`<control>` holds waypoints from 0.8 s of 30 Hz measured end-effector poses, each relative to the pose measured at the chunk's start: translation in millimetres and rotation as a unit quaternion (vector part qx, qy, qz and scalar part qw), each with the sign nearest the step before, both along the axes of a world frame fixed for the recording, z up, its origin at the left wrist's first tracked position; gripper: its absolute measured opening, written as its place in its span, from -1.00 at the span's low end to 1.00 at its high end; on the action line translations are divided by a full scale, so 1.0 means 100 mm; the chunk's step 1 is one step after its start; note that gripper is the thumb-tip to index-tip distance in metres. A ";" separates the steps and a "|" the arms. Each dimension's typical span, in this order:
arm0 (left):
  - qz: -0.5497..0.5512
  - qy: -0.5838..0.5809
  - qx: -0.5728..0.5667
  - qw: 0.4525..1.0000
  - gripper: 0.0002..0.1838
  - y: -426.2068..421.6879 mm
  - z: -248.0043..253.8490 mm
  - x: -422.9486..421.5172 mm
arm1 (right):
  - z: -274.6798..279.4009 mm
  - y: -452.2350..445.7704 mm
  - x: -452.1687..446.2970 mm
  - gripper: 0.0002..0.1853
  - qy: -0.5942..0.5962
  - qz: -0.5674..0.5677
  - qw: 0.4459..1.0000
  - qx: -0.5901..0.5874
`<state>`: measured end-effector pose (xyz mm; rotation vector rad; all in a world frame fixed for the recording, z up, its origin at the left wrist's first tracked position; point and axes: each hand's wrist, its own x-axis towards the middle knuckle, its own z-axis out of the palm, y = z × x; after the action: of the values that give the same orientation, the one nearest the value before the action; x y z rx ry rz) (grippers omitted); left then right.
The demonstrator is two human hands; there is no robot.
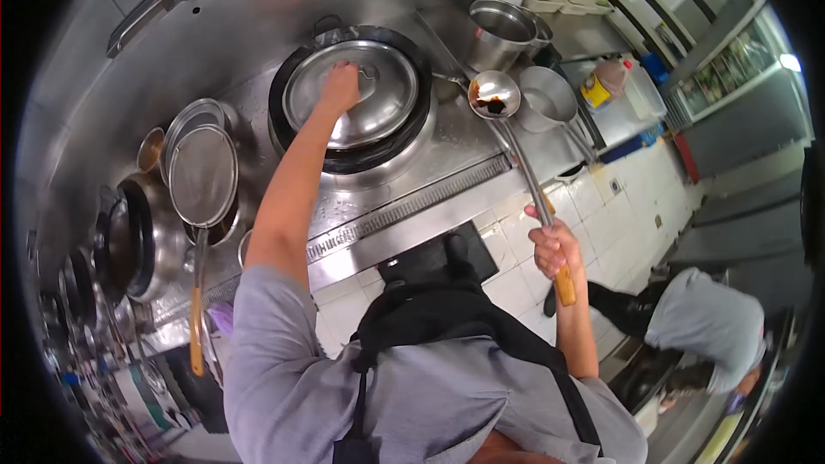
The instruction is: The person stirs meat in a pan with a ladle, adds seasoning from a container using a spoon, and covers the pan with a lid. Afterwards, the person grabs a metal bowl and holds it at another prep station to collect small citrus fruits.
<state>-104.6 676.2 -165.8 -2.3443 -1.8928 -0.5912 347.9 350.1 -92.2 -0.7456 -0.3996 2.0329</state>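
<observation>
A round metal lid covers the black wok on the steel stove. My left hand is closed at the lid's top, beside its handle. My right hand grips the wooden handle of a long metal ladle. The ladle's bowl is raised to the right of the wok and has some dark sauce in it. A second, thinner handle lies close along the ladle near the bowl.
Pots stand right of the wok, near an oil jug. A strainer with a wooden handle rests over pans at the left. Another person in a grey shirt bends at the lower right. A dark pan hangs at the top.
</observation>
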 end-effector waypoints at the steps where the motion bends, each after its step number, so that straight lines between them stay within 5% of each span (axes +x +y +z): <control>1: 0.027 0.020 -0.013 0.999 -0.64 0.08 -0.03 0.06 | -0.04 0.14 0.14 -0.51 -0.013 0.017 1.000 0.002; 9: 0.047 0.088 -0.074 0.992 -0.70 0.58 -0.15 -0.04 | 0.07 1.34 0.87 -0.48 -0.041 0.146 0.988 0.002; 14: 0.045 -0.148 0.040 0.987 -0.69 -0.21 0.99 -0.32 | 0.25 1.95 0.87 -0.53 -0.106 0.215 0.970 0.040; 20: 0.166 -0.462 0.264 0.830 -0.79 -1.72 1.58 -0.59 | 0.15 2.50 0.35 -0.57 -0.175 0.258 0.945 0.096; 24: 0.138 -0.604 0.301 0.725 -0.72 -2.74 1.37 -0.84 | -0.01 2.84 -0.10 -0.57 -0.264 0.278 0.908 0.171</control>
<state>-188.9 402.2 -28.3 -1.1396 -1.7204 -2.6035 338.1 634.0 -93.2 -1.0356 -1.3788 2.1512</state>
